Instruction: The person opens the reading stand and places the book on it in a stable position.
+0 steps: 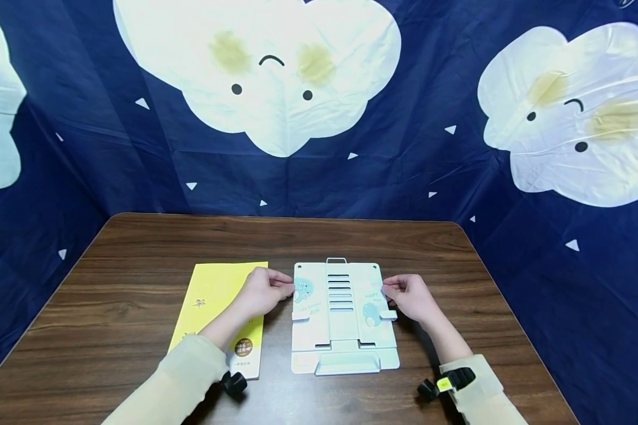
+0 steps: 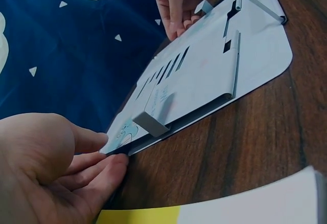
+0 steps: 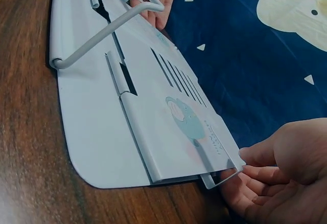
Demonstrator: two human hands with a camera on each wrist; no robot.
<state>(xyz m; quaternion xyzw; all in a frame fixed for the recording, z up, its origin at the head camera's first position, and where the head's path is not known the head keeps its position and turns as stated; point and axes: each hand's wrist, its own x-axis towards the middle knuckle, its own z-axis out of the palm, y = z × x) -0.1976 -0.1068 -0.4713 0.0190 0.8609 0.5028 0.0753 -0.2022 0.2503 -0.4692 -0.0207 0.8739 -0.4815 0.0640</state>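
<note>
A pale blue-white book stand [image 1: 345, 326] with a slotted back and cartoon prints lies folded nearly flat in front of me. My left hand [image 1: 264, 291] pinches its upper left edge, thumb above and fingers at the underside in the left wrist view. On the opposite edge, my right hand [image 1: 410, 297] pinches the stand above the right page clip [image 1: 388, 315]. Another page clip [image 2: 150, 124] sits on the left side. A bent wire [image 3: 110, 29] rises over the stand's lower lip. Whether the far edge is lifted off the table, I cannot tell.
A yellow book [image 1: 220, 280] with a white lower strip lies left of the stand, partly beneath my left forearm. The dark wood table [image 1: 276, 236] ends at a navy cloth backdrop [image 1: 154, 159] with cloud faces. Black wrist straps [image 1: 457, 378] sit on the sleeves.
</note>
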